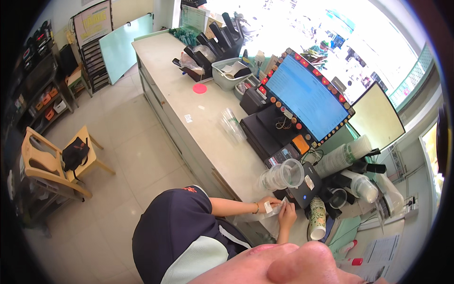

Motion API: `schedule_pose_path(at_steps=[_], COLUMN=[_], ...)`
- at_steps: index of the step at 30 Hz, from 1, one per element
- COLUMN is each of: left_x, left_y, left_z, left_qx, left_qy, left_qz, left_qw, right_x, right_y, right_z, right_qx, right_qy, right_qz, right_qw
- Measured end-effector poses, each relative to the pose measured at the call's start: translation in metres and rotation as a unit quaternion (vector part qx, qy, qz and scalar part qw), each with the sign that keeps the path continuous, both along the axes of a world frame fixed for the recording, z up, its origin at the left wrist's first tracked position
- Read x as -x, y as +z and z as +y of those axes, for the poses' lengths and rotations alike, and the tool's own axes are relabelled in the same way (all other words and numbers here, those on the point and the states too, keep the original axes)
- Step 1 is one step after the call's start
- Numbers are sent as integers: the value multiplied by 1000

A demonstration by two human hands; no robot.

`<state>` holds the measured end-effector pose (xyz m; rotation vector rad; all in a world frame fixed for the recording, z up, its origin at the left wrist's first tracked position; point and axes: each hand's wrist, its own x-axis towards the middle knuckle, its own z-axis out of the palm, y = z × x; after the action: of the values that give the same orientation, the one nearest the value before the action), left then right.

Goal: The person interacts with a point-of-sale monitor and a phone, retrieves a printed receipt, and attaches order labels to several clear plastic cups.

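My left hand (266, 205), with a bracelet at the wrist, pinches a clear plastic bag (257, 215) over the counter's near edge. A small white label (268, 207) lies against its fingers. Close beside it, my right hand (288, 214) grips the bag's upper edge, fingers bent. The lower part of the bag hangs partly hidden behind my forearm. Just above my hands stand clear plastic cups (283, 176), nested. A black label printer (305, 184) with a blue light is right of them. Stacked patterned paper cups (317, 220) lie to the right of my right hand.
The long counter (212, 142) holds a monitor (308, 94), a card terminal (282, 155), more clear cups (233, 125), a grey basket (230, 72) and black cup holders (223, 39). Tall stacked cups (342, 156) lean at right. A wooden chair (60, 159) bearing a black bag stands on the left.
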<state>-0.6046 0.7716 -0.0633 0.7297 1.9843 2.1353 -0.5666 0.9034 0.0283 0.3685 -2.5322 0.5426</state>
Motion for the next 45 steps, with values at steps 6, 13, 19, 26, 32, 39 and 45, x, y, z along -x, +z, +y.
schedule_pose_path(at_steps=[6,13,19,26,32,39,45], left_x=[-4,0,5,9,15,22,-11], left_y=[-24,-18,-10,6,5,-9,14], left_z=[8,11,-2,-4,-2,-6,-28], left_qx=[-88,-85,-58,-20,-20,-63,-62], left_qy=[-26,-47,-51,-74,-78,-87,-81], left_qz=[-160,-79,-88,-79,-76,-37,-87], left_qw=[983,992,993,994,994,994,991], right_x=[-3,-6,-12,-8,2,9,-4], right_y=[-8,-17,-4,-3,-1,5,-6], right_z=[12,20,11,1,-3,-12,-4], right_qx=[20,-31,-11,-41,-4,61,117], right_qy=[-44,-37,-72,-75,-64,-93,-157], right_qz=[12,-15,-35,-2,-5,39,99], right_qw=[999,999,997,996,998,993,976])
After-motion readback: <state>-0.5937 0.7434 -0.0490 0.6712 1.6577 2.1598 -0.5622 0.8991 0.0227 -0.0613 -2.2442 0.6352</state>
